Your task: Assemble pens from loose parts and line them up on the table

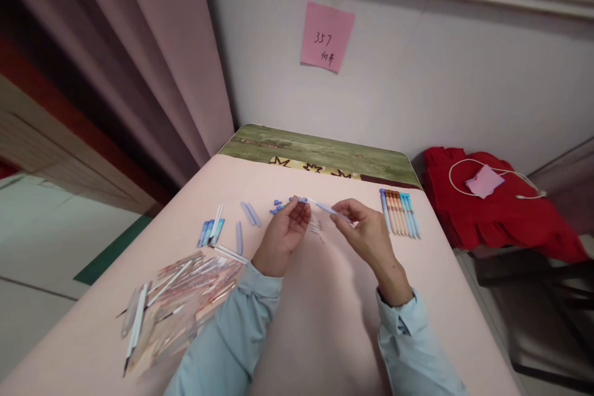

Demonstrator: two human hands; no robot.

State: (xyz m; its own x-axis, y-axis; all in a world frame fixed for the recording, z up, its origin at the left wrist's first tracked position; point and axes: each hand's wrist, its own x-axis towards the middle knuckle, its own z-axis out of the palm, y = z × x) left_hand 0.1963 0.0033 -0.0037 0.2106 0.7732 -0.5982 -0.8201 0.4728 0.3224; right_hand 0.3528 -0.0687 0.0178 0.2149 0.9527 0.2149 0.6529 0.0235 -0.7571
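Observation:
My left hand (288,232) pinches a short blue-violet pen part (301,200) between thumb and fingertips. My right hand (364,229) grips a slim lavender pen barrel (325,206), whose white inner end points at the part in my left hand. The two pieces almost meet; whether they touch is hard to tell. Behind my left fingers lie small blue pen pieces (277,204), partly hidden. Left of that hand are loose lavender barrels (250,213) and a group of blue and teal barrel pieces (210,232) with white refills (217,223) on top.
A heap of clear pen parts and refills (199,284) covers the table's left side. Assembled pens (399,213) in blue, brown and light blue stand in a row at right. A red cloth (464,198) with a white cable (457,167) lies beyond the table's right edge.

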